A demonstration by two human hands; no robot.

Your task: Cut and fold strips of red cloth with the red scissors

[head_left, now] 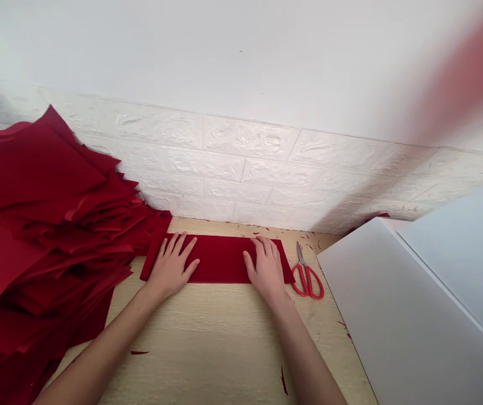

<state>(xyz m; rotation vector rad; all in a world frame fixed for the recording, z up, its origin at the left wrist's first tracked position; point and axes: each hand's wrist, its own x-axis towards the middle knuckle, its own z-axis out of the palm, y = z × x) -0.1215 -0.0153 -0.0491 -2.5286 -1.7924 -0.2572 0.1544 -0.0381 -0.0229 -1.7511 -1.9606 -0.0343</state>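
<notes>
Near counter: bare pale wood counter (216, 343) between my forearms, with a few red scraps (139, 352) lying loose on it.
Right flank: a white panel (393, 315) lies slanted along the counter's right side, well clear of my hands.
Left flank: a tall, untidy pile of red sheets (43, 236) crowds the left side, and its edge reaches the strip's left end.
Left hand: my left hand (170, 271) lies palm down on the left part of the red strip (220, 260). Its fingers (176, 243) are spread apart, flat and gripping nothing.
Right hand: my right hand (267, 271) lies palm down on the right part of the strip. The fingers are loosely apart and pressed flat, not closed on anything.
Strip: it lies flat across the counter under both palms, its bare middle showing between them and its long edge parallel to the wall.
Scissors: red-handled scissors (308, 275) lie just beside the strip's right end, close to my right hand but untouched.
Far: a white brick-pattern wall (245, 163) stands right behind the strip.
Top right: a blurred red smear that I cannot make out.
</notes>
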